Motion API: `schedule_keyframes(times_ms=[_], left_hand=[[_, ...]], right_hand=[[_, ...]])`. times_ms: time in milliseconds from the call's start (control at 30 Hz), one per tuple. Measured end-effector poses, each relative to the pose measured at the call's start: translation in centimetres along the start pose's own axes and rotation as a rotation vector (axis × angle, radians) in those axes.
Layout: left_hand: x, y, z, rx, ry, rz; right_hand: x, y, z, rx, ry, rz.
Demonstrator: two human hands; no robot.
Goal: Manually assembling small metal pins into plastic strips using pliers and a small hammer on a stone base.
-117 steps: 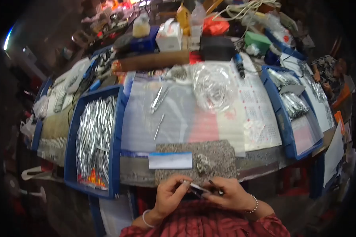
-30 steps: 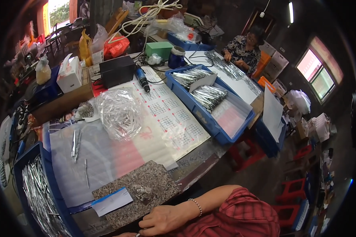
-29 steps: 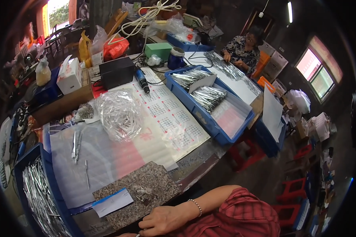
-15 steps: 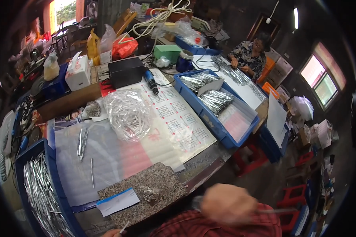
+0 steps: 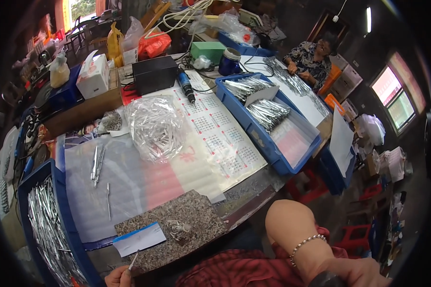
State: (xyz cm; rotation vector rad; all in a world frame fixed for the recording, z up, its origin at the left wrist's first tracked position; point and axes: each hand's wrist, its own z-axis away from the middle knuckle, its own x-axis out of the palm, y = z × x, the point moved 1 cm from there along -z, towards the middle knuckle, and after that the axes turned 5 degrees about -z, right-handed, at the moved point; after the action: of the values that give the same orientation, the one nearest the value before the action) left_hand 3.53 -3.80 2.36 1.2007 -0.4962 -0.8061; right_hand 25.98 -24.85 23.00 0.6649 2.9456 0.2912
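At the lower edge of the view the person's left hand (image 5: 116, 277) shows only in part; its grip is closed on a thin, pale metal pin (image 5: 133, 260) that sticks up and to the right from the fingers, its tip over the near edge of the speckled grey stone slab (image 5: 187, 217). The right hand (image 5: 364, 273) sits at the bottom right corner, off the counter (image 5: 254, 184) and well apart from the pin; most of it is cut off by the frame, so whether its grip is open or closed cannot be told. A silver bead bracelet (image 5: 307, 241) circles the right wrist above a red plaid sleeve (image 5: 244, 270).

On the slab lie a white paper slip with a blue edge (image 5: 139, 238) and, just beside it, a small clear bag of tiny metal bits (image 5: 179, 229). Beyond the slab a translucent plastic sheet (image 5: 129, 182) covers the counter; a few loose silver metal rods (image 5: 96, 162) rest on it. Farther back lies a crumpled clear plastic bag of shiny pieces (image 5: 155, 126), partly on a white printed calendar sheet (image 5: 220, 138). To the left stands a blue plastic tray full of silver rods (image 5: 48, 229); to the right, a second blue plastic tray with bundled silver rods (image 5: 268, 115). A black box-shaped unit (image 5: 154, 74) stands at the back, with a blue electric screwdriver (image 5: 187, 86) beside it. Another person in a patterned shirt (image 5: 309, 57) sits at the far end.
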Motion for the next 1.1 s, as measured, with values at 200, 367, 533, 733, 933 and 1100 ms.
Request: schedule_keyframes(times_ms=[200,367,533,733,933,1100], left_hand=[[-0.4,0.6,-0.4,-0.025,0.018,-0.033],[-0.2,1.1,-1.0,-0.017,0.04,-0.078],[-0.5,0.3,-1.2,0.021,0.03,-0.086],[-2.4,-1.1,-0.7,-0.057,0.013,-0.12],[-2.0,-0.6,-2.2,-0.009,0.032,-0.246],[-2.3,-0.9,-2.7,-0.011,0.053,-0.213]], right_hand=[[0.7,0.1,2.6,-0.057,0.024,0.053],[0.7,0.6,2.8,-0.093,0.031,0.152],[1.6,0.7,3.2,0.006,0.036,0.016],[0.8,-1.4,7.2,0.456,-0.108,0.077],[0.6,-1.2,14.9,0.594,0.143,0.464],[1.3,1.0,14.4,1.382,-0.305,0.378]])
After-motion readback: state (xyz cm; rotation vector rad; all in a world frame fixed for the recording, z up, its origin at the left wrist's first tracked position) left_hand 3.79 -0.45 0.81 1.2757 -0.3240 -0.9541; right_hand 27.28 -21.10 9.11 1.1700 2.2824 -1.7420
